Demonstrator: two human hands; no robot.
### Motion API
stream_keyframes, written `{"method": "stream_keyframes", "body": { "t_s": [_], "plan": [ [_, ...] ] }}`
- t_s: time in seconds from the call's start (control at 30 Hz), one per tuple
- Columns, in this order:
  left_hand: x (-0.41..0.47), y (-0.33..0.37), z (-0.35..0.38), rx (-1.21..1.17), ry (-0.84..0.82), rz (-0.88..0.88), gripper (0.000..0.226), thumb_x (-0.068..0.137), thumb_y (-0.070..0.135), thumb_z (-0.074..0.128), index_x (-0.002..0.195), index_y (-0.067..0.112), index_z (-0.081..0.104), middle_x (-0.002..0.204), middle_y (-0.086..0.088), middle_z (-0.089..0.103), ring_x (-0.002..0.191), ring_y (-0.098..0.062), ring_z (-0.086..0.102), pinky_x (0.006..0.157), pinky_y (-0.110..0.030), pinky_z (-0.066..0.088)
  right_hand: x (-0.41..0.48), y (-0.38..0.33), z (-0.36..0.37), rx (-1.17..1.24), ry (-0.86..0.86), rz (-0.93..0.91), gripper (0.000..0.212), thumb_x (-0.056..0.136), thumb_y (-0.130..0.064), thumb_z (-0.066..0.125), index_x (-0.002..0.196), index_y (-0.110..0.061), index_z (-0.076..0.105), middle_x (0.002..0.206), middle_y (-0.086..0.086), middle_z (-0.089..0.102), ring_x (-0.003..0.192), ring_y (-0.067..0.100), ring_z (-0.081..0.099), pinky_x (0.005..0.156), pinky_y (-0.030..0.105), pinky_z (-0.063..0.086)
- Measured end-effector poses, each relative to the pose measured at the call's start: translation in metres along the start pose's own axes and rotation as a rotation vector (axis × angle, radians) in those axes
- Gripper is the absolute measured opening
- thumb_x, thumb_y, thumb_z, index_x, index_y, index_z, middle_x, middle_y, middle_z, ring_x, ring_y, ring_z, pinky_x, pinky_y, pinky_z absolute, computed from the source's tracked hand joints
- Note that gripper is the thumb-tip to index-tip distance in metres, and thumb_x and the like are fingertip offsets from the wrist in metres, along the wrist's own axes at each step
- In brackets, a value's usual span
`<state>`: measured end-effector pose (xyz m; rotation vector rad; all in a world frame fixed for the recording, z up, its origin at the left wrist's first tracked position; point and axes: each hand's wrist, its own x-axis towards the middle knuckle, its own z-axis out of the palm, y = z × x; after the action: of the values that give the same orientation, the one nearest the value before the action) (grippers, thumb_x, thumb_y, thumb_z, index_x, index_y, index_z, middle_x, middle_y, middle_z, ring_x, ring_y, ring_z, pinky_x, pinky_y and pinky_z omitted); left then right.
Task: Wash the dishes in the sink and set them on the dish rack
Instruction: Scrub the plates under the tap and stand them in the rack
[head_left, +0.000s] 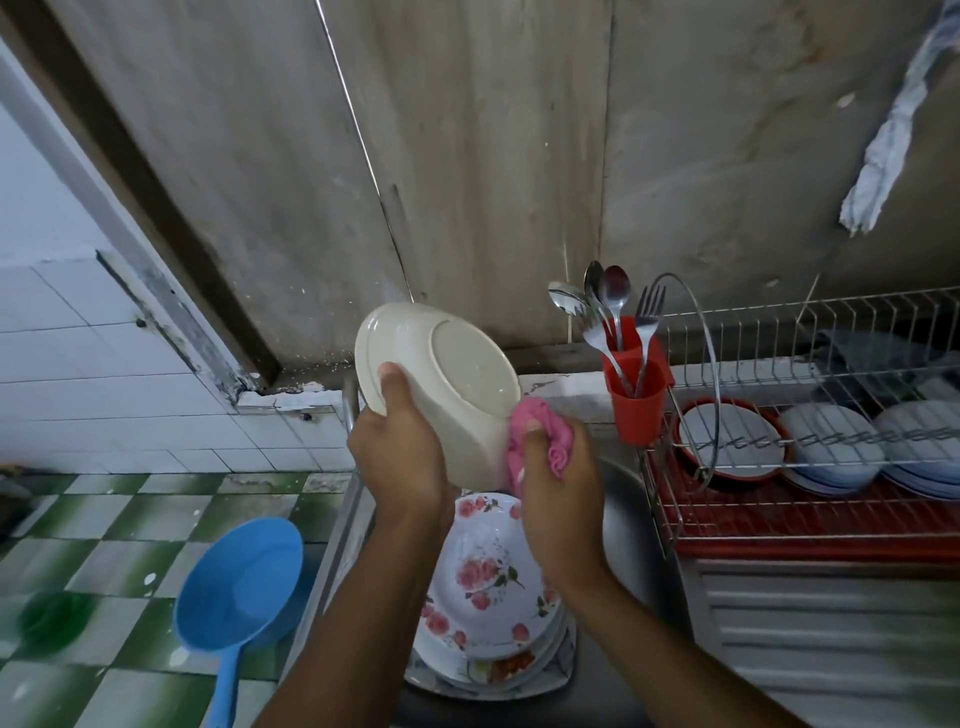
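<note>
At eight o'clock in my view a blue scoop (244, 587) sits outside the sink's edge; it is no part of this job. Near centre, my left hand (397, 457) grips the cream plate (447, 374) by its lower-left rim, thumb on the back. It holds the plate tilted above the sink (618, 519) with the underside towards me. At the plate's five o'clock edge my right hand (558, 499) is bunched around a pink cloth (535, 431) pressed to the rim, so I judge this plate mid-scrub.

At six o'clock a stack of floral plates (483, 587) lies in the sink, apparently unwashed. At three o'clock the dish rack (779, 519) already holds several white plates (831, 447), with cutlery in a red cup (636, 400) at its left end. I'd call the task partway done.

The cream plate is plain and glossy-wet with a raised foot ring, and I see no food on it.
</note>
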<state>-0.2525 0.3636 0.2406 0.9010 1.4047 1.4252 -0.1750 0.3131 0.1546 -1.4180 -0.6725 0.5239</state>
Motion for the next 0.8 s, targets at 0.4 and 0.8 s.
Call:
{"method": "stream_keyframes", "body": {
  "t_s": [0.4,0.8],
  "plan": [
    [-0.008,-0.014,-0.033,0.464,-0.437,0.151,0.038,0.099,0.046,0.057,0.076,0.019,0.07,0.066,0.007,0.072,0.056,0.001,0.064,0.054,-0.019,0.049,0.111,-0.032,0.012,-0.472,-0.218,-0.102,0.036,0.098,-0.041,0.054,0.076,-0.015,0.065,0.076,0.002,0.063,0.084,0.028,0.061,0.065,0.032,0.039],
    [0.002,-0.025,-0.014,0.202,-0.373,-0.056,0.08,0.096,0.077,0.023,0.089,0.02,0.079,0.088,-0.01,0.077,0.094,-0.025,0.073,0.096,-0.046,0.055,0.04,-0.026,0.022,-0.555,-0.297,-0.634,0.034,0.089,-0.034,0.07,0.121,-0.022,0.068,0.113,-0.002,0.055,0.095,0.016,0.059,0.075,0.036,0.057]
  ]
}}
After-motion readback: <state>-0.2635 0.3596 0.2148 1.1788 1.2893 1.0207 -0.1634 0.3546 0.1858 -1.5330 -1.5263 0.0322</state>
